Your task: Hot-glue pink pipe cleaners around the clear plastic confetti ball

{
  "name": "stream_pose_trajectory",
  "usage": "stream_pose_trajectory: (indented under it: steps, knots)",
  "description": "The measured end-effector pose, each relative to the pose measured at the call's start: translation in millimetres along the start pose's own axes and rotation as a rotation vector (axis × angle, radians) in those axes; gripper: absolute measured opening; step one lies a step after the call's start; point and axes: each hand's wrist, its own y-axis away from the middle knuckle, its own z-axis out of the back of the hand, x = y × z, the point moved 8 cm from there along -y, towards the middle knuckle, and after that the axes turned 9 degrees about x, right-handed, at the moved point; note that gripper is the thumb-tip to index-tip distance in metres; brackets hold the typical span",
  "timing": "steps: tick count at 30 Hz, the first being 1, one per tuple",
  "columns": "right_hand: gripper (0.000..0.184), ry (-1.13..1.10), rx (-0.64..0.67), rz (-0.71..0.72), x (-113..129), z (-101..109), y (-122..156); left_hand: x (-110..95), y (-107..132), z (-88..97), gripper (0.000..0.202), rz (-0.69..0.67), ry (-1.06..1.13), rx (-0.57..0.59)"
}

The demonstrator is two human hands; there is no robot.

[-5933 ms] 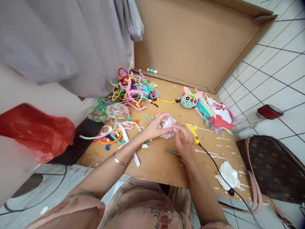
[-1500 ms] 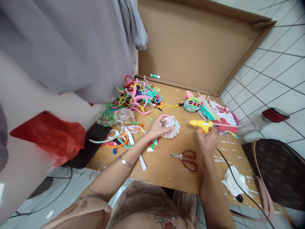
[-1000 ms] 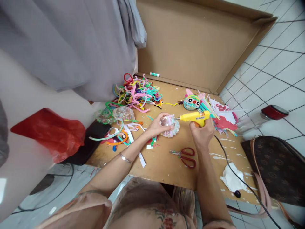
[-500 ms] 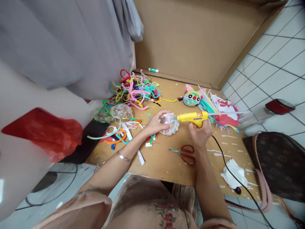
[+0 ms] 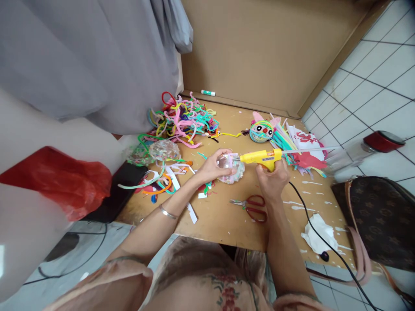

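Note:
My left hand is closed around a clear, rounded plastic piece with pale fuzzy strips on it. In my right hand is a yellow glue gun, gripped by its handle. Its metal nozzle points left and meets the near side of the clear piece; whether it touches is too small to tell. A long translucent glue stick sticks out of the gun's back. Below, red-handled scissors lie on the table with their blades pointing left.
A heap of coloured pipe cleaners lies at the back left, beside another clear rounded piece. A pipe-cleaner animal face sits at the back right. At right are a crumpled tissue, a brown handbag and a black cord.
The glue gun has shifted slightly left and down, its nozzle nearer the clear piece. My left hand keeps its hold. The whole view has moved a little.

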Motion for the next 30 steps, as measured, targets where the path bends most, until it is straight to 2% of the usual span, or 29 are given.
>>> stream_pose_trajectory:
  steps: [30]
  knots:
    - [0.012,0.021,0.029,-0.033,-2.5,-3.6,0.1,-2.1,1.2,-1.4,0.065,0.009,-0.031,0.007]
